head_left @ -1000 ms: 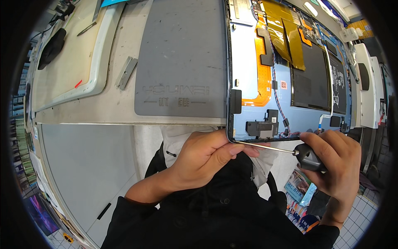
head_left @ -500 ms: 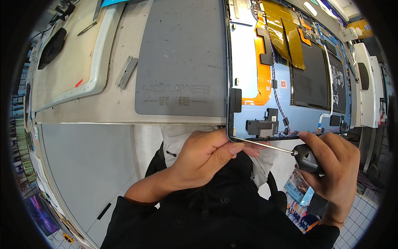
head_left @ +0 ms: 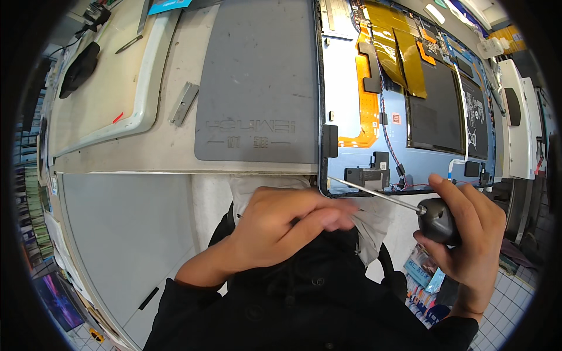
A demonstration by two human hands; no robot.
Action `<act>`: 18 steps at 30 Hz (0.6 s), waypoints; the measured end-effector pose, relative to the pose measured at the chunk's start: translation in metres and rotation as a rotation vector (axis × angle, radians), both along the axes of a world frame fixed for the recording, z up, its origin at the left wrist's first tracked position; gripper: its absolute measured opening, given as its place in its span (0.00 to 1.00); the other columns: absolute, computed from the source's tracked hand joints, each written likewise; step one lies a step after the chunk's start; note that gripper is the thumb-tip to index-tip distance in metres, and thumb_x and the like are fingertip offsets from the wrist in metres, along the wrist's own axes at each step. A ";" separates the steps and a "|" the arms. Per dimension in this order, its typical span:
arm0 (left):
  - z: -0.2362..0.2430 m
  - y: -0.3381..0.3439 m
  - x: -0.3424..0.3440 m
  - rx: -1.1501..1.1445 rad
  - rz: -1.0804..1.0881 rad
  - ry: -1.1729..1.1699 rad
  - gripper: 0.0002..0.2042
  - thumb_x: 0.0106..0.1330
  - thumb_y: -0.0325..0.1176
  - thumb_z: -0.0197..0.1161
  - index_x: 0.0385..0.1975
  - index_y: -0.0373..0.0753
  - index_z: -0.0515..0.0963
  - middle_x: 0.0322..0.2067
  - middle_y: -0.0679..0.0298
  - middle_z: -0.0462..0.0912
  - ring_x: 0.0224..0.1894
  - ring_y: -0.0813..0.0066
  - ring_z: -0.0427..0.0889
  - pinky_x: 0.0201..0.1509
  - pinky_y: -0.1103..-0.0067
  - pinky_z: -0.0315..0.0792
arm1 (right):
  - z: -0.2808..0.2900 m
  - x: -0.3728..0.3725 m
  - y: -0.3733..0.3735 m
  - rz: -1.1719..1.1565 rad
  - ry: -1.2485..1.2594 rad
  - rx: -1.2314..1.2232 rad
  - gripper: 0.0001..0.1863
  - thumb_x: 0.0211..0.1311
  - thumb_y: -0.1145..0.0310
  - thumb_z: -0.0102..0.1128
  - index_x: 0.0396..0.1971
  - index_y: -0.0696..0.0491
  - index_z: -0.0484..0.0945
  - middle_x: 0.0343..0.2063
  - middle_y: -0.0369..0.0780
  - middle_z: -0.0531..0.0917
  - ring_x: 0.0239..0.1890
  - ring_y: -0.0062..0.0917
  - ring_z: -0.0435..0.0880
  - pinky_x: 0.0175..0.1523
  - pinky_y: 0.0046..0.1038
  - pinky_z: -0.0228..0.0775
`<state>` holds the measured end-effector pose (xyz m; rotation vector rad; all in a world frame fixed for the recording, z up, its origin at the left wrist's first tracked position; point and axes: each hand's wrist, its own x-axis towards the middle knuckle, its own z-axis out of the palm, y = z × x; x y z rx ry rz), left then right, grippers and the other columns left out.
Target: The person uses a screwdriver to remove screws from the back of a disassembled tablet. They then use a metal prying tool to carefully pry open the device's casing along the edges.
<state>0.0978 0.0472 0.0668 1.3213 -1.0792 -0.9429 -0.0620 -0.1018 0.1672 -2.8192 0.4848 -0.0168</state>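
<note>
An opened tablet-like device (head_left: 421,159), with a blue inner shell, orange flex cable (head_left: 366,132), yellow film (head_left: 413,64) and dark battery (head_left: 433,120), extends past the bench's front edge. My right hand (head_left: 475,245) is wrapped round the dark handle of a screwdriver (head_left: 438,221); its long metal shaft (head_left: 374,193) slants across to the device's lower-left corner, tip just inside the black rim. Just below that corner is my left hand (head_left: 278,228), fingers partly curled and blurred at the tips; whether they hold anything is unclear.
A grey mat (head_left: 257,76) lies left of the device. Farther left are a cream pad (head_left: 117,76) bearing a black object (head_left: 79,69) and a blade, plus a small metal block (head_left: 183,103). A white machine (head_left: 515,158) stands at right, a grey cabinet front (head_left: 123,234) below the bench.
My left hand has come off the device's corner and its fingertips now blur below it. The screwdriver's tip has moved up over the rim; the device has shifted slightly up in view.
</note>
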 end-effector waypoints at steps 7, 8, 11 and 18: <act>0.031 0.007 0.015 -0.121 0.330 -0.925 0.14 0.38 0.31 0.68 0.29 0.41 0.79 0.17 0.68 0.70 0.17 0.78 0.68 0.17 0.85 0.61 | -0.008 -0.015 -0.001 -0.010 -0.181 0.011 0.32 0.29 0.58 0.65 0.39 0.59 0.72 0.17 0.40 0.70 0.18 0.27 0.68 0.23 0.23 0.57; 0.034 0.004 0.016 -0.113 0.352 -1.004 0.16 0.36 0.31 0.69 0.29 0.42 0.79 0.16 0.70 0.69 0.16 0.78 0.67 0.17 0.85 0.59 | -0.008 -0.018 -0.002 -0.009 -0.199 0.018 0.31 0.30 0.57 0.65 0.38 0.59 0.72 0.17 0.40 0.70 0.17 0.27 0.69 0.23 0.24 0.57; 0.030 0.007 0.019 -0.118 0.314 -1.088 0.16 0.35 0.27 0.69 0.30 0.43 0.79 0.17 0.70 0.69 0.17 0.80 0.66 0.17 0.85 0.59 | -0.012 -0.027 -0.002 0.000 -0.221 0.033 0.28 0.35 0.55 0.64 0.37 0.57 0.73 0.16 0.39 0.71 0.17 0.28 0.71 0.21 0.25 0.58; 0.024 0.008 0.025 -0.249 0.235 -1.130 0.16 0.33 0.22 0.66 0.27 0.44 0.80 0.19 0.71 0.69 0.18 0.80 0.66 0.17 0.87 0.58 | -0.024 -0.040 0.001 -0.043 -0.272 0.055 0.28 0.34 0.56 0.65 0.37 0.57 0.72 0.15 0.39 0.71 0.17 0.28 0.71 0.21 0.25 0.58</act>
